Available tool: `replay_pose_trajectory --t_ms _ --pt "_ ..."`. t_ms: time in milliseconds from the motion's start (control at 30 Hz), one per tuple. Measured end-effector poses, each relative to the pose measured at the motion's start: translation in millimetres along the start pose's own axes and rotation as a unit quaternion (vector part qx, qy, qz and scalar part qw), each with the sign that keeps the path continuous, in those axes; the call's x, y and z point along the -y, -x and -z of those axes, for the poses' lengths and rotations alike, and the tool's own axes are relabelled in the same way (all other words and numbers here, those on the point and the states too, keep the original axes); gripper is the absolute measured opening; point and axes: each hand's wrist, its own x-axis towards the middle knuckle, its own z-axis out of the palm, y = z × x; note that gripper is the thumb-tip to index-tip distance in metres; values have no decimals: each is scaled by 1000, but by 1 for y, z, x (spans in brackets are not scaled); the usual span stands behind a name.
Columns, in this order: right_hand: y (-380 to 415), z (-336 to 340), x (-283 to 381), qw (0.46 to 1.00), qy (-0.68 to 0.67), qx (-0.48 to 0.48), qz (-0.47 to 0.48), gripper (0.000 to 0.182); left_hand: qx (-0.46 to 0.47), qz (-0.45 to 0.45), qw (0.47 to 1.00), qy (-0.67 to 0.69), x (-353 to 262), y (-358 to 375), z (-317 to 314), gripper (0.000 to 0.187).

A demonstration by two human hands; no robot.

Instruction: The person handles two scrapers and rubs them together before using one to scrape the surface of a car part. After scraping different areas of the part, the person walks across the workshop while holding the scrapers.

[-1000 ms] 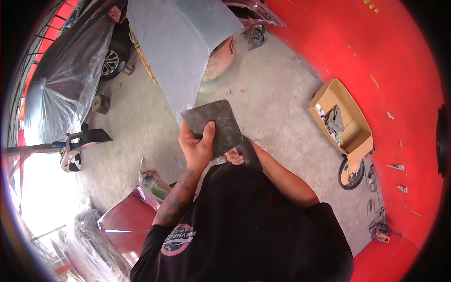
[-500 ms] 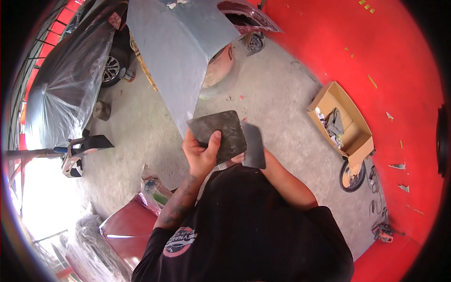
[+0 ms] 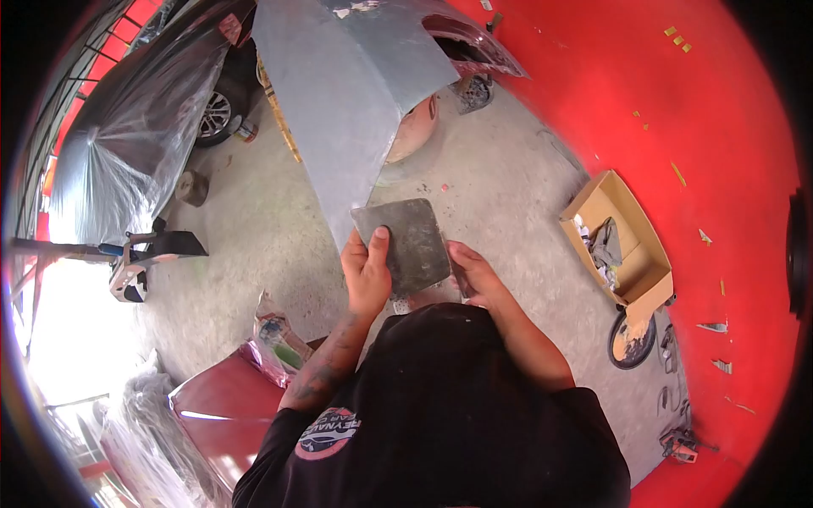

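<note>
My left hand (image 3: 369, 269) grips a worn, dark grey square board (image 3: 411, 245), its thumb lying across the top face. The fingers underneath the board are mostly hidden. Close to the board's right edge, my right hand (image 3: 476, 273) is closed round a flat dark spreader (image 3: 458, 279), now turned nearly edge-on and largely covered by the fingers. Just beyond the board, the pointed grey corner of a car body panel (image 3: 356, 110) reaches down towards me.
A cardboard box (image 3: 644, 262) with rags stands at right by the red wall (image 3: 677, 152). Beside it lies a round black lid (image 3: 622, 360) with tan material. A plastic-draped car (image 3: 127, 161) is at left. A dark red panel (image 3: 224, 402) lies near my left arm.
My right hand has turned the spreader from broad face to nearly edge-on, bringing its fingers into view. The board has shifted slightly right in view, still in my left hand.
</note>
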Motion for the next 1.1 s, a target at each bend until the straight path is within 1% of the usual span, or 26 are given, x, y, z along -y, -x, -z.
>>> replay_pose_trajectory --t_ms 33,100,133,167,200,233,300,333,367,400,467,500,567,633,700,733,767,800,833,867,900,933,967,1033,1067,1100 --pt "-1 7 -2 997 -24 -27 72 34 -4 -2 1000 0 2 -1 5 25" --pt "9 21 -1 997 -21 -16 75 33 -18 68 997 9 7 -1 17 25" --pt "14 26 0 997 -20 -8 81 33 -23 66 998 9 6 -1 18 25" --pt "15 32 -3 997 -18 -6 77 33 -35 85 994 54 5 -2 16 24" --pt "15 36 -6 996 -10 -37 83 32 -46 103 989 100 5 -2 15 24" --pt "16 39 -8 994 -2 -68 89 32 -49 102 988 100 5 -3 13 24" --pt "15 47 -13 993 6 -78 91 35 -58 55 993 88 6 -4 11 22" --pt "11 53 -16 982 75 -117 131 37 -59 56 993 86 3 -3 11 22" --pt "9 59 -20 963 142 -155 170 40 -61 91 991 71 -2 -1 11 20" --pt "11 58 -19 963 140 -157 167 40 -62 128 988 55 -5 1 12 18" --pt "12 58 -13 898 266 -216 275 46 -34 139 987 78 -5 5 12 18" --pt "15 52 -9 899 265 -219 271 46 -5 145 984 104 -3 6 12 17" --pt "25 25 0 824 379 -265 327 51 3 133 985 108 12 11 13 18" --pt "47 -18 11 737 495 -218 405 55 14 119 986 114 20 15 7 18" --pt "77 -68 27 664 577 -122 459 57 24 75 997 12 24 19 -1 32" --pt "84 -85 30 608 592 -53 526 55 29 78 997 12 27 21 2 32" --pt "89 -93 31 543 601 18 587 53 52 118 991 40 30 22 8 39" --pt "90 -94 34 543 602 14 586 53 75 157 982 68 30 22 12 46" --pt "89 -95 39 545 656 72 518 51 78 159 982 68 30 23 14 46" --pt "84 -95 46 541 702 129 445 49 124 72 988 -57 28 22 14 47" --pt "60 -81 51 726 598 -17 339 39 167 -15 969 -181 26 25 15 47" --pt "36 -61 52 853 449 -163 211 29 206 -104 926 -298 25 26 14 48" --pt "32 -49 46 851 448 -165 218 29 210 -111 925 -297 24 27 14 48" --pt "42 -49 43 705 508 -196 454 32 149 -96 945 -276 24 30 15 46" --pt "56 -63 37 683 501 -176 502 54 146 -89 945 -279 22 33 14 46" --pt "66 -77 29 688 501 -176 495 54 126 -59 953 -271 21 33 12 45"
